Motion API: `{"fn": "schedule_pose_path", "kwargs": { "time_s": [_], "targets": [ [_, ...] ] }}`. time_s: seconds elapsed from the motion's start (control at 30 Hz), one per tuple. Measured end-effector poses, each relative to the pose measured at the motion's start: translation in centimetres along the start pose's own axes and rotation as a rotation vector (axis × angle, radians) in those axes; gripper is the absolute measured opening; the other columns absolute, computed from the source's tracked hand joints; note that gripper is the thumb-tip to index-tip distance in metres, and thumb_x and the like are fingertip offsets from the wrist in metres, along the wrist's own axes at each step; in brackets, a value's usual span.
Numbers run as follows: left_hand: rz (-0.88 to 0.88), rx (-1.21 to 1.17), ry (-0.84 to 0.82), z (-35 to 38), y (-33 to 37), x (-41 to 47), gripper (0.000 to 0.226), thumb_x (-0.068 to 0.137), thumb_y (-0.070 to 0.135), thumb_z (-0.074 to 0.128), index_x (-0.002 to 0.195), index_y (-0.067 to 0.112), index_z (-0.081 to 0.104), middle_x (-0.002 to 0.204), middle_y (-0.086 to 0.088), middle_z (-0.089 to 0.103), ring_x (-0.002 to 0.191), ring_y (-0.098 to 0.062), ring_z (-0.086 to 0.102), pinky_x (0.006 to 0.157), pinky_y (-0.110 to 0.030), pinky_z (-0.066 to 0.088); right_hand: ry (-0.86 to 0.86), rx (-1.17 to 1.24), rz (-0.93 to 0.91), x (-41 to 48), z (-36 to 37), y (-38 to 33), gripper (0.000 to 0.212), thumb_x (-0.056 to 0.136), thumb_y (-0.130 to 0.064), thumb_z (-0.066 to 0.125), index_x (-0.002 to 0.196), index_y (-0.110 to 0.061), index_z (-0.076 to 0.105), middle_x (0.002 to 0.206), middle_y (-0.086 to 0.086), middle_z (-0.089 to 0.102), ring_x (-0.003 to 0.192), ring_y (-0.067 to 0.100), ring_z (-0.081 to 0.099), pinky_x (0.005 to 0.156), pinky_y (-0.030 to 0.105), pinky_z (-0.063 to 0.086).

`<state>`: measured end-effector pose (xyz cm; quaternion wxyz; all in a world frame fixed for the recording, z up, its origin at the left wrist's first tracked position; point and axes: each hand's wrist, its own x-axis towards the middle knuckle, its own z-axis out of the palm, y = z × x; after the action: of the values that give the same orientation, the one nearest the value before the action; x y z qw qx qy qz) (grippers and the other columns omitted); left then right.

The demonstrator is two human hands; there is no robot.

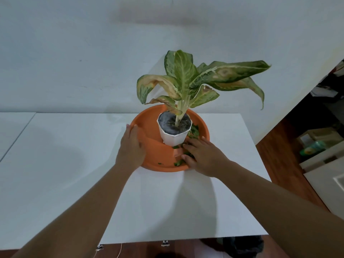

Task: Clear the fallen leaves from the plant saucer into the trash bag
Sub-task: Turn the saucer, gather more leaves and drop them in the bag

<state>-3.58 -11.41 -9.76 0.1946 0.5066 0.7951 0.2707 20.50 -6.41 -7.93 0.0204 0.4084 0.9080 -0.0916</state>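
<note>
An orange plant saucer (156,155) sits on the white table (74,164). A white pot (174,134) with a leafy green and yellow plant (186,81) stands in it. Small green fallen leaves (193,130) lie in the saucer to the right of the pot, and more leaf bits (177,162) lie near the front rim. My left hand (131,148) grips the saucer's left rim. My right hand (202,157) rests fingers-down on the leaf bits at the front right of the saucer; whether it holds any is hidden. The trash bag is hard to make out.
A dark crumpled thing (242,245) lies on the wooden floor below the table's front edge. The table's right edge (256,155) drops to the floor. Cluttered shelves and boxes (320,142) stand at the right. A white wall rises close behind the plant.
</note>
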Motion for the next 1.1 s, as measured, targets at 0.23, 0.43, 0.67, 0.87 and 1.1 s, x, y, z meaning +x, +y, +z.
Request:
{"fn": "schedule_pose_path", "kwargs": {
  "time_s": [0.23,0.43,0.67,0.87,1.1],
  "targets": [
    [0.015,-0.011,-0.006,0.2,-0.2,0.0,0.049,0.099,0.002,0.038,0.148,0.008,0.036,0.167,-0.008,0.007,0.149,-0.033,0.023,0.117,-0.047,0.03,0.006,0.077,0.026,0.4,0.8,-2.2,0.063,0.092,-0.062,0.027,0.137,-0.024,0.049,0.141,-0.004,0.047,0.127,0.023,0.046,0.104,0.039,0.042],
    [0.01,0.039,-0.005,0.2,-0.4,0.2,0.044,0.101,0.009,0.04,0.144,0.008,0.041,0.166,-0.007,0.011,0.148,-0.033,0.026,0.116,-0.049,0.033,0.013,0.07,-0.023,-0.4,0.9,-3.1,0.06,0.093,-0.062,0.024,0.125,-0.024,0.058,0.129,-0.007,0.053,0.114,0.018,0.049,0.098,0.036,0.042],
    [0.072,0.188,0.109,0.9,1.0,-1.4,0.049,0.091,0.012,0.05,0.14,0.011,0.043,0.155,-0.015,0.034,0.142,-0.039,0.028,0.116,-0.051,0.032,0.087,0.153,0.05,-0.2,-0.3,0.6,0.04,0.092,-0.04,0.045,0.126,-0.024,0.058,0.131,-0.002,0.053,0.121,0.021,0.049,0.101,0.035,0.043],
    [-0.029,0.061,0.025,1.6,0.5,-2.5,0.057,0.099,0.01,0.036,0.155,0.015,0.021,0.167,-0.008,0.003,0.154,-0.03,-0.005,0.121,-0.051,0.017,0.04,0.133,-0.128,-0.4,0.6,0.8,0.044,0.093,-0.046,0.037,0.115,-0.02,0.065,0.119,-0.002,0.063,0.113,0.016,0.054,0.103,0.033,0.04],
    [-0.032,0.086,0.048,2.0,-0.7,-4.0,0.069,0.096,0.019,0.053,0.155,0.011,0.02,0.167,-0.01,0.002,0.152,-0.033,0.015,0.121,-0.051,0.021,0.237,0.213,0.035,3.1,-0.8,4.9,0.04,0.089,-0.025,0.05,0.127,-0.013,0.056,0.131,0.006,0.054,0.118,0.025,0.051,0.101,0.037,0.043]
  ]
}}
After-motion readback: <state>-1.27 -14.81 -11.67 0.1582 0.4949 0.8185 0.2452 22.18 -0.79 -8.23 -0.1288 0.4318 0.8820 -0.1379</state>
